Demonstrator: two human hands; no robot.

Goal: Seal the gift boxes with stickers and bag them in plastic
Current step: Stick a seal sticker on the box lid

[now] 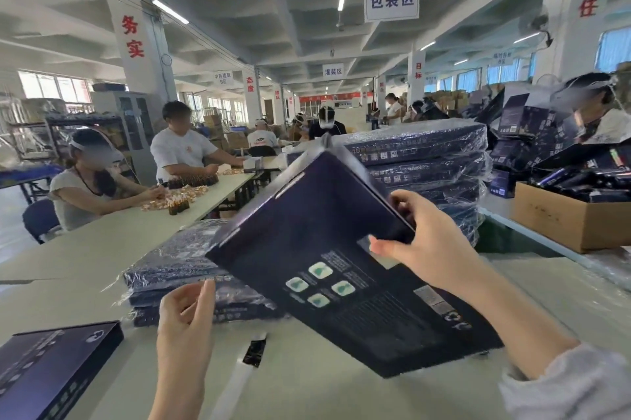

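My right hand (426, 245) grips the right edge of a flat dark blue gift box (307, 248) and holds it tilted above the table, its printed back toward me. My left hand (187, 313) hovers just left of the box's lower corner, fingers loosely curled with thumb and forefinger close together; whether it pinches a sticker I cannot tell. A sticker strip (254, 353) on white backing lies on the table below the box. Another unbagged box (51, 371) lies at the bottom left.
A low pile of plastic-bagged boxes (177, 269) sits behind my left hand, and a taller pile (426, 160) stands behind the held box. A cardboard carton (573, 218) of dark items is at the right. Several people work at a long table (102, 242) on the left.
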